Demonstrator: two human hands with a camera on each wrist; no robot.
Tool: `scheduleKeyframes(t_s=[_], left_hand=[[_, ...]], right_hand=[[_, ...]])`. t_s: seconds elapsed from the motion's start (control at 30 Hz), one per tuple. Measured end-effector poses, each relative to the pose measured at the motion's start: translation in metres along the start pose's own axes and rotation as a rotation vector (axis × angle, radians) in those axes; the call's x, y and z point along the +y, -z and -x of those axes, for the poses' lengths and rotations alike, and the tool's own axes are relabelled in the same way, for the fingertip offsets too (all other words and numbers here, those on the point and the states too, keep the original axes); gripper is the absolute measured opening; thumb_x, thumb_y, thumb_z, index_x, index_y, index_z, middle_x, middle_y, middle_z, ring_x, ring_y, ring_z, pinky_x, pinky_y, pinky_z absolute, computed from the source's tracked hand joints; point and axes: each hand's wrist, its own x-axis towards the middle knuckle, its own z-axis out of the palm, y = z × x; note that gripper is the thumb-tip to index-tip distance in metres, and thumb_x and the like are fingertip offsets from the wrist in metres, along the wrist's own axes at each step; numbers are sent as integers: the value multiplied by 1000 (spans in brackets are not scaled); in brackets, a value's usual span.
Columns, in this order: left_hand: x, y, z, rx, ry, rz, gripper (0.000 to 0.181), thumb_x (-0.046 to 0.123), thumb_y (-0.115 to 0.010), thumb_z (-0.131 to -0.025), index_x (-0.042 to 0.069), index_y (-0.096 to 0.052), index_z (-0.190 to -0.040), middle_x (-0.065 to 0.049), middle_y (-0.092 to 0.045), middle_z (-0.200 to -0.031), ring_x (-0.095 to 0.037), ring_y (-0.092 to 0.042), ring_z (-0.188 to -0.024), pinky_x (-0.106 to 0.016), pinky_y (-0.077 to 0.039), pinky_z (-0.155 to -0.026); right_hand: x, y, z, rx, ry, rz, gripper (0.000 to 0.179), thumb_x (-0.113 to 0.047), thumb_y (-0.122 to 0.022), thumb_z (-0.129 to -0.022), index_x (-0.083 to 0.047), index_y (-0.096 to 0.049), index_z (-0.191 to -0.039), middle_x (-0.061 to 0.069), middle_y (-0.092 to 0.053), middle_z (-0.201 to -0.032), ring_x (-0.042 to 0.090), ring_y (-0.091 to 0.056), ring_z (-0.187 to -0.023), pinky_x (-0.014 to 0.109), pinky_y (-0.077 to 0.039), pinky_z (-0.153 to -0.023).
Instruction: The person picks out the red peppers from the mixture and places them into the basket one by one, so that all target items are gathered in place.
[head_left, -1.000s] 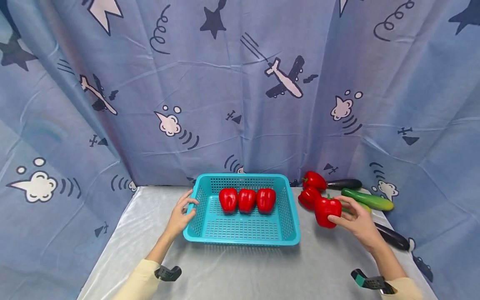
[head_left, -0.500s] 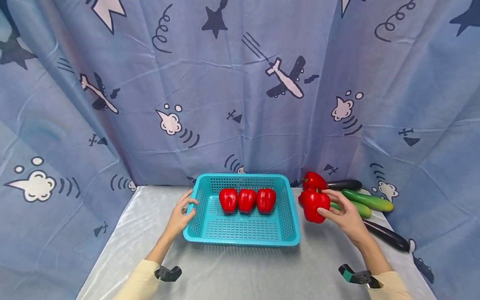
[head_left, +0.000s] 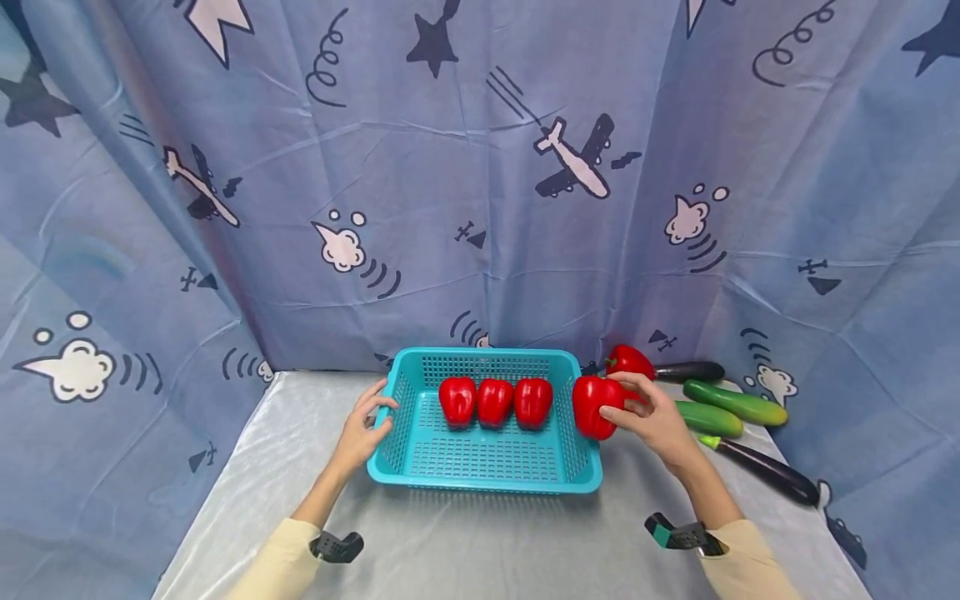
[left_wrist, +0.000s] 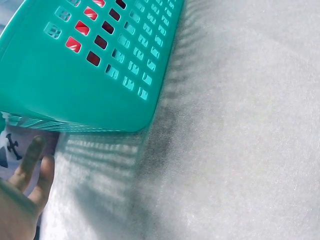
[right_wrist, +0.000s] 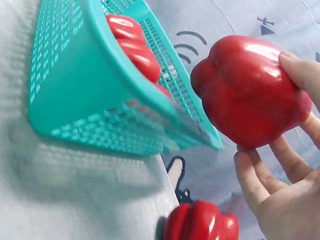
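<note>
My right hand (head_left: 654, 420) grips a red bell pepper (head_left: 595, 407) between thumb and fingers, lifted over the right rim of a turquoise basket (head_left: 483, 485). In the right wrist view that bell pepper (right_wrist: 250, 90) is well above the table, level with the basket's upper edge (right_wrist: 117, 65). Several fingers support it from below. Three red bell peppers (head_left: 494, 402) lie in a row inside the basket. My left hand (head_left: 362, 429) is at the basket's left side, its fingertips right at the rim. In the left wrist view, its fingers (left_wrist: 31, 160) extend beside the basket's wall.
Right of the basket are another red bell pepper (head_left: 628, 360) and one partly hidden behind my right hand. Beyond them lie an eggplant (head_left: 692, 371), two green cucumbers (head_left: 738, 403) and a second eggplant (head_left: 772, 475). A patterned blue curtain (head_left: 405, 208) hangs behind the table.
My right hand has carried the red bell pepper leftward and slightly away from me, from beside the vegetables to the basket's right rim. My left hand and the basket have stayed put.
</note>
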Motion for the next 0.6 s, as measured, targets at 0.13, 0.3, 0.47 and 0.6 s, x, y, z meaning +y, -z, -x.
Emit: scheduleKeyframes(t_s=[0.13, 0.3, 0.47, 0.6], left_hand=[[-1, -1, 0, 4, -6, 4, 22, -17, -59, -89, -4, -66, -104, -34, -35, -153, -56, -32, -138, -70, -41, -91], [-2, 0, -2, -15, 9, 20, 21, -17, -58, -90, -4, -66, -106, -34, -32, -154, -54, -31, -139, -70, -40, -92], [-2, 2, -3, -30, 20, 28, 20, -16, -58, -90, -5, -65, -106, -35, -31, -155, -52, -31, -140, -68, -42, -92], [0, 2, -2, -31, 25, 11, 20, -16, -58, -90, -5, -65, -107, -34, -31, -155, -52, -31, -140, -66, -43, -93]], right_hand=[[-4, -12, -6, -23, 5, -24, 59, -15, -79, -90, -6, -52, -142, 21, -49, -139, 47, -56, -117, 36, -57, -80], [-5, -25, -15, -38, 8, -33, 61, -16, -80, -90, -4, -52, -142, 20, -51, -139, 44, -57, -116, 36, -56, -81], [-5, -36, -20, -53, 23, -60, 58, -14, -80, -89, -3, -54, -139, 21, -54, -134, 43, -59, -111, 37, -57, -80], [-4, -43, -24, -66, 19, -75, 56, -14, -82, -87, -3, -57, -135, 21, -55, -131, 41, -56, -114, 39, -57, -80]])
